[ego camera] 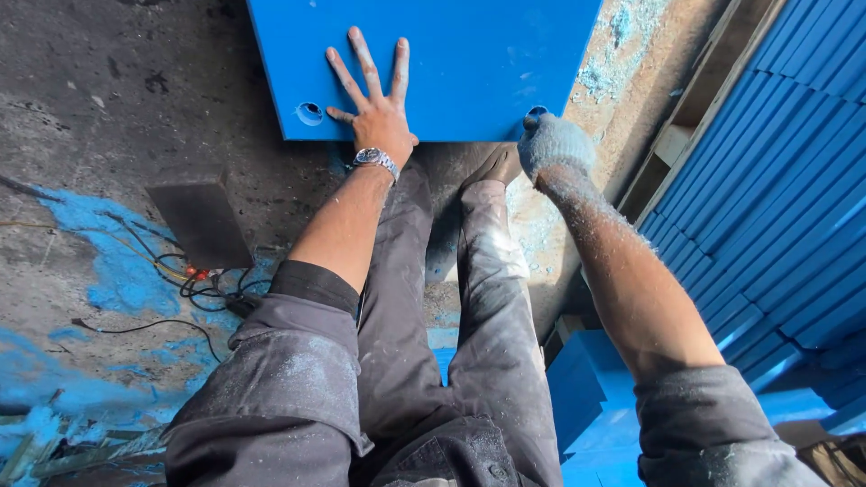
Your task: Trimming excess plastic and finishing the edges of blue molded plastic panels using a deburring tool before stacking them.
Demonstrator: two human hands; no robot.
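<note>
A large flat blue panel [469,63] lies on the dusty floor ahead of me, with a round hole [309,114] near its front left corner. My left hand [374,99] is bare, wears a wristwatch, and presses flat on the panel with fingers spread. My right hand [552,144], in a dusty grey knit glove, is closed on the panel's front right corner, over a second hole. My legs in grey dusty trousers stretch toward the panel's near edge.
A stack of blue slats [785,162] rises at the right beside a wooden frame [686,117]. Blue blocks [595,397] sit by my right knee. Black cables [194,289] and a dark flat plate [200,221] lie left, amid blue paint stains.
</note>
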